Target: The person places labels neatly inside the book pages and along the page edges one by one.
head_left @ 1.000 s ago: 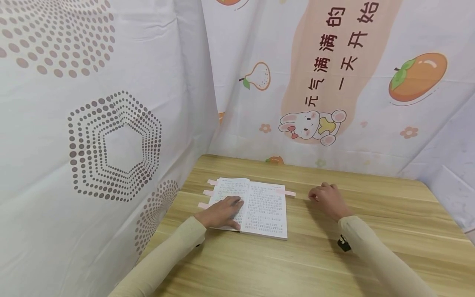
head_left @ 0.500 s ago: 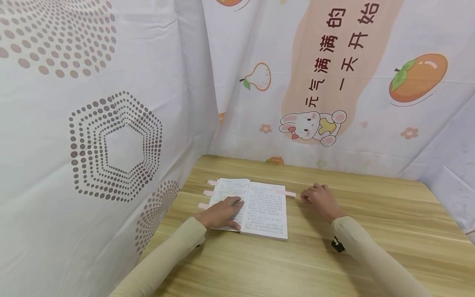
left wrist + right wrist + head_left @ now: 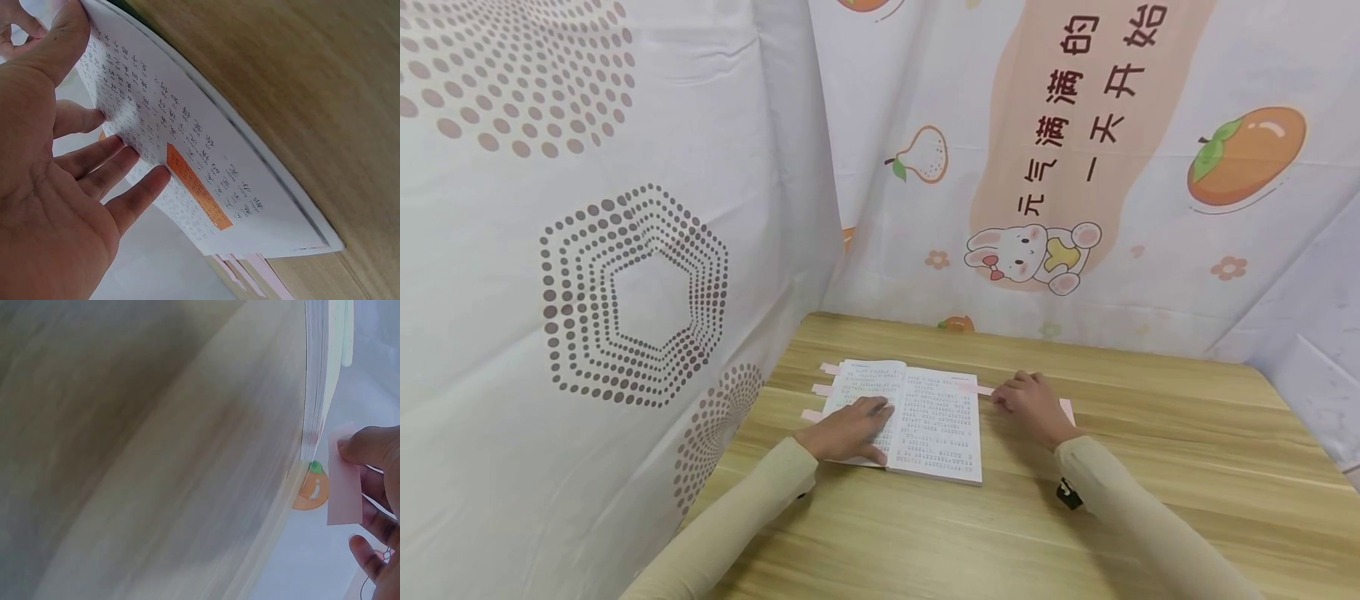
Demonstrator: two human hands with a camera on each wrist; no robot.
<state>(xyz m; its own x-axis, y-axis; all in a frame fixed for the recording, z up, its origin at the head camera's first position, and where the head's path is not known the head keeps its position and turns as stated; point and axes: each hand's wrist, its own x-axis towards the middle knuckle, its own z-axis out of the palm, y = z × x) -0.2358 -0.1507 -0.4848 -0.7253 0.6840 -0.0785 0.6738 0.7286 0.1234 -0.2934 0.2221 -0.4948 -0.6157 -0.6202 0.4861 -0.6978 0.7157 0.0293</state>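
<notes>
An open book [image 3: 936,429] lies on the wooden table, its pages covered in print. My left hand [image 3: 850,431] rests on the left page, fingers spread, near the fold. In the left wrist view an orange strip [image 3: 199,186] crosses that page just by my fingertips. A pink paper tab [image 3: 976,389] juts from the right page's outer edge. At its outer end is my right hand [image 3: 1033,408], pinching a pink tab [image 3: 345,487] between thumb and fingers in the right wrist view. Another pink strip [image 3: 1067,410] shows on the table beyond my right wrist.
Several pink tabs [image 3: 822,390] stick out along the book's left edge. The wooden table [image 3: 910,533] meets printed white cloths at its back and left, one with a cartoon rabbit [image 3: 1030,257]. A black device [image 3: 1069,493] sits under my right wrist.
My right hand has moved left across the table to the end of the pink tab on the right page, uncovering another pink strip behind it. My left hand stays on the left page.
</notes>
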